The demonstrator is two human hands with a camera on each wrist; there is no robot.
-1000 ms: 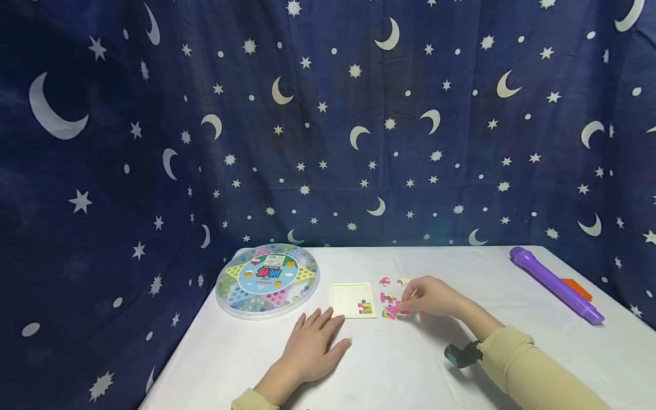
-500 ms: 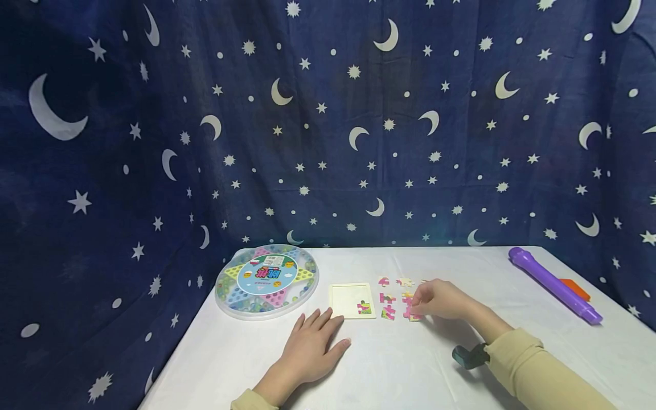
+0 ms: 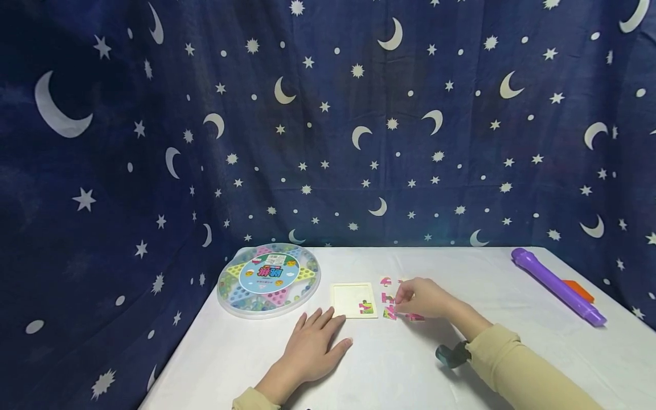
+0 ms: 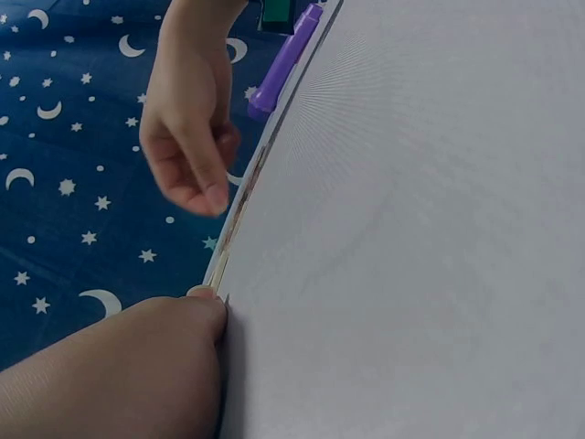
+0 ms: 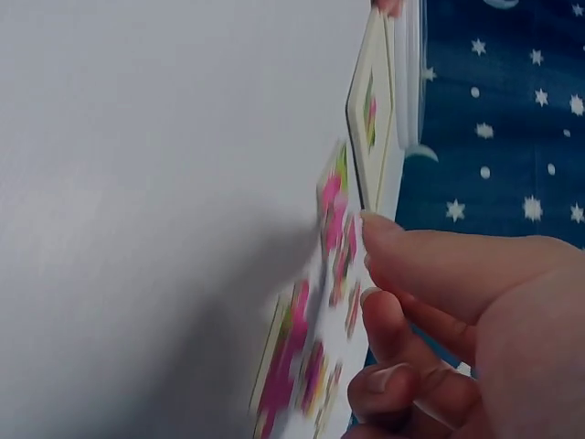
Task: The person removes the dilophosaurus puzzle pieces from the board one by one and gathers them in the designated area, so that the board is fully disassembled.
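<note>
My left hand point(image 3: 310, 347) lies flat on the white table, fingers spread, its fingertips at the near edge of a small cream puzzle tray point(image 3: 345, 295). One green-and-pink jigsaw piece point(image 3: 366, 307) sits in the tray's near right corner. Over the loose jigsaw pieces point(image 3: 388, 298) to the tray's right hovers my right hand point(image 3: 425, 299), which hides some of them. In the right wrist view the thumb and index finger of this hand point(image 5: 466, 320) are bent with a gap between the tips, and nothing shows in it. Pink pieces point(image 5: 288, 357) lie below them.
A round clear Chinese checkers box point(image 3: 269, 281) with marbles stands at the table's left. Toward the right edge lies a purple stick-shaped thing point(image 3: 556, 285), an orange object point(image 3: 579, 290) beside it. A dark star-and-moon curtain point(image 3: 328, 142) hangs behind the table.
My right hand first moved right along the jigsaw pieces, then came back left toward the tray. The left hand has stayed in place.
</note>
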